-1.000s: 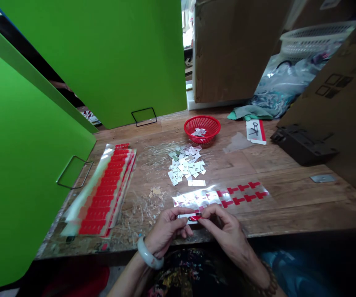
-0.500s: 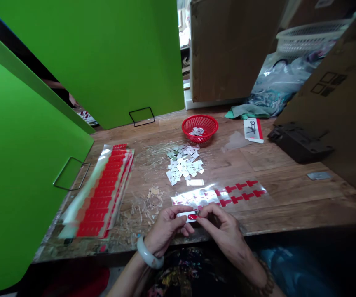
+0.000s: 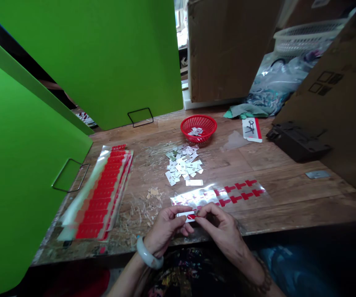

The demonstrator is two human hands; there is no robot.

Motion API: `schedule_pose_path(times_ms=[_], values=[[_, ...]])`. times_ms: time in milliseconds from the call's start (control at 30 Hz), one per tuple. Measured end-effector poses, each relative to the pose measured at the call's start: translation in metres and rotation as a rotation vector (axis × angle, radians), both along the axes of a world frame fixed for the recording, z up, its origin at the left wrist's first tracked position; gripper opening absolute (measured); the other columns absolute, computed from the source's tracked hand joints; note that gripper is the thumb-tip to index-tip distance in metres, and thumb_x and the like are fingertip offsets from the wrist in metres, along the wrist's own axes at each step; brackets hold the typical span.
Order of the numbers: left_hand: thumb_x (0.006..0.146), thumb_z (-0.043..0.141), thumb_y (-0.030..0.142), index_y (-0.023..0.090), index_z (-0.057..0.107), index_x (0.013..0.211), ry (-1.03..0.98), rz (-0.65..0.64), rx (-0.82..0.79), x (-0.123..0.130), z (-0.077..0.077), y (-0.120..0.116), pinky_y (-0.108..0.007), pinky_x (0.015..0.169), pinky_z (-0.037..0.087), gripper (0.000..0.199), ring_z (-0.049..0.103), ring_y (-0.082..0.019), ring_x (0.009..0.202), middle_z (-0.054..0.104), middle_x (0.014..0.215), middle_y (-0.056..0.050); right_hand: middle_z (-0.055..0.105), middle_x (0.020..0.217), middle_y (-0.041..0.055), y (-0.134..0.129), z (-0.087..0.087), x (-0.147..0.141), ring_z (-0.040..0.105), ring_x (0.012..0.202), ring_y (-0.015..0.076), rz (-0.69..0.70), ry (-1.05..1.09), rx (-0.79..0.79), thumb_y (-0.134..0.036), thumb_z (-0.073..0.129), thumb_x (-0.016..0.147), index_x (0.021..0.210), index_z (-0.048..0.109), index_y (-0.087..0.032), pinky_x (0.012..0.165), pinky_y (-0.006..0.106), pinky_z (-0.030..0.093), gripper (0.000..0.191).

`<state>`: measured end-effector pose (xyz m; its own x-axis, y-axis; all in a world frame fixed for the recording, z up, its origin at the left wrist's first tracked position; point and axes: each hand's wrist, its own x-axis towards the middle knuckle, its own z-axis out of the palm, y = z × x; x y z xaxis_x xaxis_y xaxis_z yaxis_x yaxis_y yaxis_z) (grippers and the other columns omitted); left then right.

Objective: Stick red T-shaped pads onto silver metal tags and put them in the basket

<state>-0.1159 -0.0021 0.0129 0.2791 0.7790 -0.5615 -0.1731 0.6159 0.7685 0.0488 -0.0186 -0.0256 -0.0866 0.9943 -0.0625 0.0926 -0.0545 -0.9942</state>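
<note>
And here we are at the near edge of the brown wood-grain table [image 3: 242, 161], both hands at work on one little item! The left hand [image 3: 167, 227], a pale bangle at its wrist, has thumb and fingers clamped on a small flat white rectangular piece [image 3: 182, 215], held just over the table's near edge. In from the right comes the right hand [image 3: 223, 227], beaded bracelet behind it, thumb and forefinger pinching the right end of a glossy red patch [image 3: 191, 217] that lies against the piece; the fingertips hide what else they may touch.

Just beyond the hands, a clear plastic sheet with red T-shaped stickers [image 3: 240, 186] stretches off to the right. Farther out, centre stage, a heap of thin silvery rectangular plates [image 3: 184, 165], and one white-faced rectangular plate [image 3: 194, 182] lying at its near side. Beyond that, a round red plastic mesh basket [image 3: 209, 126] with a few more plates inside! Over on the left, a stack of clear sheets with rows of red stickers [image 3: 94, 206], beside an upright bright green panel [image 3: 20, 165].
</note>
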Motion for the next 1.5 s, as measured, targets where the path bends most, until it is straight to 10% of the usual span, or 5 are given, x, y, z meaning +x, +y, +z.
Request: schedule_pose_path(times_ms=[967, 1500], values=[[0.072, 0.071, 0.026, 0.004, 0.061, 0.103, -0.026, 0.023, -0.037, -0.003, -0.001, -0.002, -0.022, 0.058, 0.049, 0.04, 0.065, -0.014, 0.06, 0.07, 0.068, -0.011, 0.059, 0.072, -0.0015, 0.0, -0.003, -0.007, 0.056, 0.07, 0.0135, -0.023, -0.062, 0.037, -0.023, 0.059, 0.08, 0.071, 0.056, -0.019, 0.066, 0.023, 0.044, 0.009], [0.069, 0.069, 0.025, 0.007, 0.066, 0.096, 0.291, 0.188, 0.191, 0.006, -0.006, -0.004, -0.027, 0.062, 0.053, 0.032, 0.065, -0.016, 0.057, 0.07, 0.061, -0.007, 0.062, 0.074, 0.0011, 0.0, 0.004, -0.022, 0.057, 0.072, 0.0159, -0.11, -0.022, -0.021, -0.026, 0.059, 0.079, 0.071, 0.062, -0.019, 0.068, 0.025, 0.045, 0.011]])
